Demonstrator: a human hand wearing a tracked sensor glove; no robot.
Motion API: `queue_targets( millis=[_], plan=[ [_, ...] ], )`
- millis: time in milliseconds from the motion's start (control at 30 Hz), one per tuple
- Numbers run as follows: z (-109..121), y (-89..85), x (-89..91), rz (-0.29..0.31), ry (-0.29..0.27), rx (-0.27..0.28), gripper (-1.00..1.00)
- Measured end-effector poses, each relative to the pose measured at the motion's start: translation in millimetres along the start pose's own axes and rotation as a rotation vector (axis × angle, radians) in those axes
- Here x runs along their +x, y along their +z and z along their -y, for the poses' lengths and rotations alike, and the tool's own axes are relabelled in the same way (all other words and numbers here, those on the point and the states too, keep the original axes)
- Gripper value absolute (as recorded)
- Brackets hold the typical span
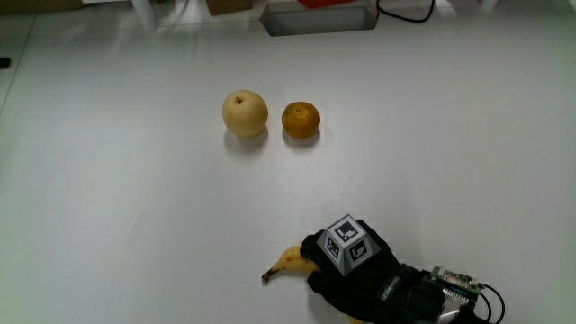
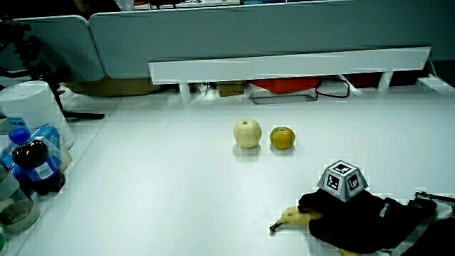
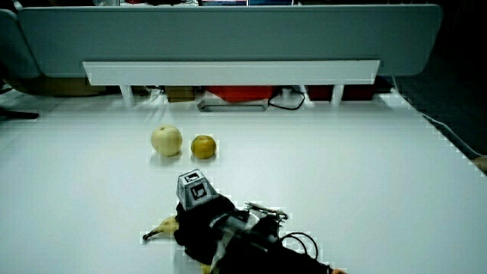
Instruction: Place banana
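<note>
A yellow banana (image 1: 290,263) lies on the white table (image 1: 135,225), near the person's edge. Its stem end sticks out from under the hand (image 1: 355,270); the remainder is hidden by the glove. The hand in the black glove rests over the banana with its fingers curled around it, and the patterned cube (image 1: 346,243) on its back faces up. Both side views show the same: banana (image 2: 290,217) (image 3: 163,226) low on the table under the hand (image 2: 355,213) (image 3: 202,221).
A pale round fruit (image 1: 245,113) and an orange (image 1: 301,120) sit side by side, farther from the person than the banana. In a side view, bottles (image 2: 32,167) and a white container (image 2: 32,107) stand at the table's edge. A low partition (image 2: 284,67) closes the table.
</note>
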Motion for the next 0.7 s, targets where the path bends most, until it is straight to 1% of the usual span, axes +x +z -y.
queue_targets(
  millis=[33,100,133,233,267,333,400,433,467,500,533,567,600,700],
  plan=[
    [0,0.5,1.1,-0.006,0.013,-0.008,-0.54],
    [-1,0.8,3.7,-0.015,0.012,-0.009,-0.63],
    [-1,-0.1,5.4,-0.024,0.014,-0.020,-0.67],
    [2,2.9,10.0,-0.058,0.014,0.002,-0.79],
    [3,4.5,11.6,-0.053,0.008,0.012,-0.83],
    [5,10.5,14.0,-0.074,0.011,0.032,-0.92],
    [6,11.9,18.9,-0.080,-0.002,0.040,-1.00],
    [6,12.8,21.3,-0.088,0.003,0.040,-1.00],
    [9,16.9,23.0,-0.094,-0.003,0.061,-1.00],
    [10,16.4,26.2,-0.096,-0.005,0.070,-1.00],
    [12,20.6,28.7,-0.100,-0.007,0.080,-1.00],
    [13,20.6,32.7,-0.095,-0.022,0.084,-1.00],
    [13,16.2,38.6,-0.115,-0.013,0.075,-1.00],
    [23,25.6,51.3,-0.107,-0.030,0.118,-1.00]
  ],
)
